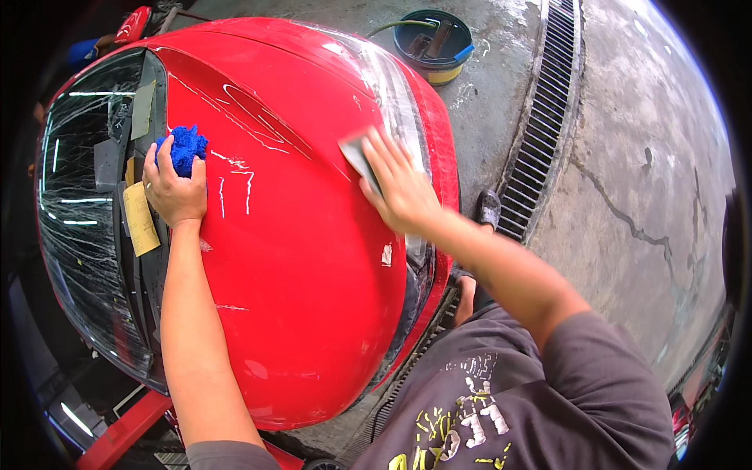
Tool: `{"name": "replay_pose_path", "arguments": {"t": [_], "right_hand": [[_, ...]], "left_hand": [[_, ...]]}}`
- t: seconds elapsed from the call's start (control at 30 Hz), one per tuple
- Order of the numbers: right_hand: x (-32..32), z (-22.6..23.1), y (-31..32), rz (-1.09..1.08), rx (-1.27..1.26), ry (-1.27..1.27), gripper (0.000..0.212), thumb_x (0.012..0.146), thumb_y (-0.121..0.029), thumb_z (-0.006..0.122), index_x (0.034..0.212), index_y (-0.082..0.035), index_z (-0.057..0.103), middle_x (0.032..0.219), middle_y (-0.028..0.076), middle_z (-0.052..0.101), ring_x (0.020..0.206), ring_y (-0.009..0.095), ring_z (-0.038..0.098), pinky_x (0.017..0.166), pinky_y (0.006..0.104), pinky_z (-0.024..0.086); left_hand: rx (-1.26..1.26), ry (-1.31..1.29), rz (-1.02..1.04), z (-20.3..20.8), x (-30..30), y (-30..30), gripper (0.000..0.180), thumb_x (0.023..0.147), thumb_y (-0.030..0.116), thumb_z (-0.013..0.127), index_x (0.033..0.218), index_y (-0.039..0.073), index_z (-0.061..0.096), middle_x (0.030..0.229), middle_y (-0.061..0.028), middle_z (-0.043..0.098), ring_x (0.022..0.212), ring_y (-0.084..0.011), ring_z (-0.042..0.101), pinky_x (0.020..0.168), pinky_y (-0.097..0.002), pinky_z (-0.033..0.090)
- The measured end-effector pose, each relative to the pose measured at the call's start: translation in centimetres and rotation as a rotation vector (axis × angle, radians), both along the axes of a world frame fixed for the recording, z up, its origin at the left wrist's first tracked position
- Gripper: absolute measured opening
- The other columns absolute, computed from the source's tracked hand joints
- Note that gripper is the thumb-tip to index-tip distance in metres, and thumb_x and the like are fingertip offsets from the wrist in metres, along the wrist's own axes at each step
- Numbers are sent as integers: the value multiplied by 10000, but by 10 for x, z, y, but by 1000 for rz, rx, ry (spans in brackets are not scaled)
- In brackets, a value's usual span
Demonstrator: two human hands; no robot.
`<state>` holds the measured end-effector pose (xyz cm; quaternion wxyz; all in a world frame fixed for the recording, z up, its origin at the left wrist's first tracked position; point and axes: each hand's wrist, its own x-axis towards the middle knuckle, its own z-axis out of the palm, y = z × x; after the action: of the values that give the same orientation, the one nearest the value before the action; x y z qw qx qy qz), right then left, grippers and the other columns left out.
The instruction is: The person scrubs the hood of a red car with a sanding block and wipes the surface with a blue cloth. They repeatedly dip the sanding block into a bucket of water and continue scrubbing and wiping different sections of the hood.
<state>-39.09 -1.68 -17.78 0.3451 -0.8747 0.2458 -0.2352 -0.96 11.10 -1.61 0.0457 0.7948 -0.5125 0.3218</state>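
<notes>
A wet red car bonnet (298, 258) fills the middle of the view. My left hand (176, 188) rests on it near the windscreen and grips a fuzzy blue cloth (183, 147). My right hand (399, 188) lies flat with fingers spread, pressing a small grey sanding sheet (357, 155) against the bonnet close to the headlight (395, 102). White streaks of residue (235, 176) mark the paint between the two hands.
Yellowish sandpaper sheets (141, 219) lie at the windscreen's (78, 211) base. A dark bucket (435, 39) with a hose and tools stands on the cracked concrete floor (642, 196). A metal drain grate (540, 133) runs beside the car. My shoe (489, 208) is by the grate.
</notes>
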Motion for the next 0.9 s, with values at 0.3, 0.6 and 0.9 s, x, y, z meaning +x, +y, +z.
{"name": "replay_pose_path", "arguments": {"t": [0.3,0.6,0.9], "right_hand": [[-63,-9,42,298,86,210,798,1129,-337,620,1742,67,308,1861,297,205,1748,449,170,1413,572,174],[237,90,-136,364,-63,50,713,1206,-432,441,1691,86,379,1788,333,346,1692,472,299,1399,533,251],[241,75,-170,597,-161,97,791,1145,-374,537,1768,36,271,1863,272,224,1745,404,218,1411,608,171]], "left_hand": [[-17,18,36,0,-3,-5,690,830,392,838,1484,243,676,1563,-179,605,1441,-418,588,1189,-585,482],[-15,125,103,22,-21,-9,725,788,320,846,1480,210,656,1590,-193,587,1481,-440,548,1234,-598,434],[42,207,164,24,-23,-8,725,802,351,800,1490,183,645,1618,-250,549,1477,-504,529,1232,-666,402]]}}
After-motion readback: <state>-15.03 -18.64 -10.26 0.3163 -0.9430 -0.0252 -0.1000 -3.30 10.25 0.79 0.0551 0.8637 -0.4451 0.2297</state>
